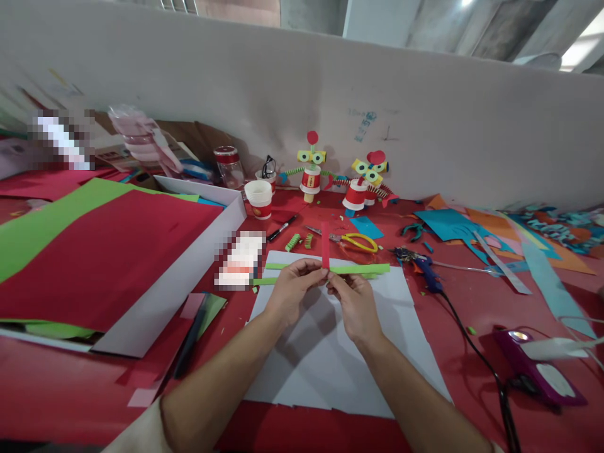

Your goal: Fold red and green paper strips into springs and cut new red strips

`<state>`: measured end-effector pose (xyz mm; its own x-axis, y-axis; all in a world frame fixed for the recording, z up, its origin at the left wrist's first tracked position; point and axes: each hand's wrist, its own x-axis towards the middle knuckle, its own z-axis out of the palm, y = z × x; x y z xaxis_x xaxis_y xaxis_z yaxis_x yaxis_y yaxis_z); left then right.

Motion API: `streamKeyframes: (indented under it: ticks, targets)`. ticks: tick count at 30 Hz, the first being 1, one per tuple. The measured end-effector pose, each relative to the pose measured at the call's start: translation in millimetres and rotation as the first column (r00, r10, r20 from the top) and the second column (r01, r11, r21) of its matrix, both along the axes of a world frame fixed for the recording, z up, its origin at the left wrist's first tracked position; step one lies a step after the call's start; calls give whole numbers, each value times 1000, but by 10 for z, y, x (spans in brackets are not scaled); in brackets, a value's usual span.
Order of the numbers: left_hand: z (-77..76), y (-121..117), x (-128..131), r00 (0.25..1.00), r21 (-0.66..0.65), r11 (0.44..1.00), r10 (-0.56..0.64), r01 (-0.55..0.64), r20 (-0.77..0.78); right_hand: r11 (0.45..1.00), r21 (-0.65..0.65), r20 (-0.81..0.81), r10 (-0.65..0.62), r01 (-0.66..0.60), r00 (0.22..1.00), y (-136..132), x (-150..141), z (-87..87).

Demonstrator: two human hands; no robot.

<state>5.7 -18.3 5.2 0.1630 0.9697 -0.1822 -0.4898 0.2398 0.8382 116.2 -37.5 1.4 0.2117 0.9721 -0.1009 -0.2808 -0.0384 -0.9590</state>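
Observation:
Over a white sheet (330,365), both hands meet at the foot of a red paper strip (325,242) that points away from me. My left hand (297,286) pinches the strip's near end between thumb and fingers. From the other side, my right hand (352,292) closes its fingertips on the same end. Green paper strips (372,269) lie crosswise just behind the fingers; whether one joins the red strip is hidden. Just beyond the sheet are small folded green paper springs (293,242) and yellow-handled scissors (358,243).
A box (189,277) of coloured paper sheets stands at left. Paper cups (258,200) and cup figures (311,179) line the wall. At right lie a blue glue gun (427,270) with its cord, a purple power strip (542,371) and paper scraps (448,226). A black-handled cutter (191,336) lies left.

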Motion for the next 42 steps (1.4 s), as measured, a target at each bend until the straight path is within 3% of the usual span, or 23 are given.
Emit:
streamKeyframes:
  ticks: [8,13,16,22,32,42]
  targets:
    - [-48,26,-7,999,-105,994,38,-35,33,997,23,-88,82,-80,993,5,-12,-49]
    - [-43,72,-47,998,-214,977,24,-10,66,993,79,-24,92,-90,995,28,73,-36]
    - [-35,96,-76,989,-242,968,-40,74,141,981,120,53,149,-155,987,63,164,2]
    - [-16,114,-105,958,-184,952,-206,243,200,935,185,92,289,-302,953,127,284,-3]
    - [-91,98,-113,973,-82,977,-184,196,136,932,147,112,316,-330,942,135,268,-21]
    - [-7,46,-100,985,26,988,-154,152,76,954,126,168,251,-273,953,151,253,-55]
